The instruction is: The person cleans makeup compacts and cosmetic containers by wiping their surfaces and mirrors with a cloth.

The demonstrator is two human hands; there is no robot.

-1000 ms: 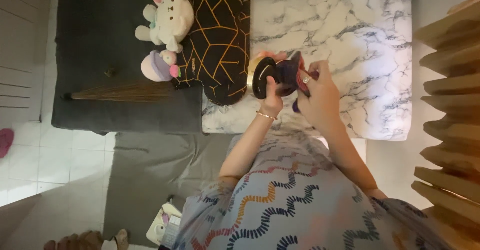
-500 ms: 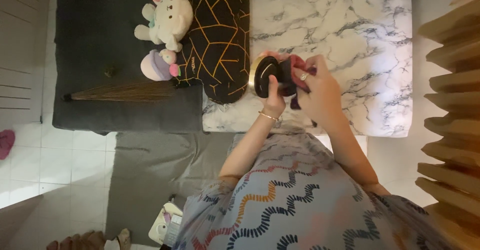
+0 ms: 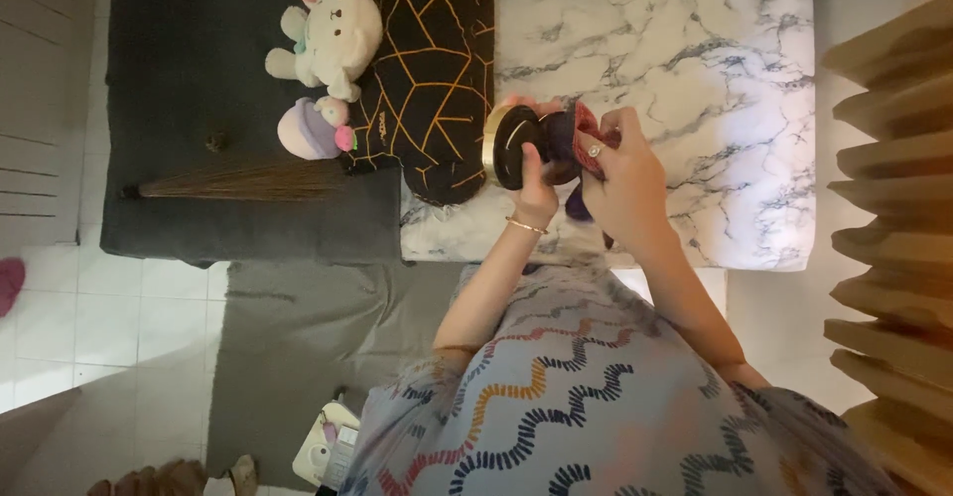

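**Round dark disc held up in both hands over the marble-patterned bed**

You hold a round dark disc [image 3: 516, 146] with a gold-coloured rim, its flat face turned toward the camera, in the air above the near edge of the white mattress with grey marble veining [image 3: 695, 49]. Your left hand [image 3: 536, 183] grips it from below, the thumb pressed flat across the dark face and the fingers curled behind the rim, a thin bangle at the wrist. Your right hand [image 3: 620, 183] is closed around a red and purple cloth [image 3: 576, 143] that is bunched against the right side of the disc; the fingers are pinched together on the fabric, a ring showing on one of them. The two hands are just beside each other, with cloth and disc touching.

To the left of the disc, a black cushion with orange geometric lines [image 3: 432, 69] lies across the seam between the marble mattress and a dark grey mattress [image 3: 189, 79]. On the grey one sit a white plush toy [image 3: 333, 29] and a smaller lilac plush [image 3: 313, 129], both touching the cushion's edge. A stick broom [image 3: 238, 180] lies flat near them. Stacked wooden slats [image 3: 893, 208] rise along the right side, and white floor tiles [image 3: 99, 327] show at lower left.
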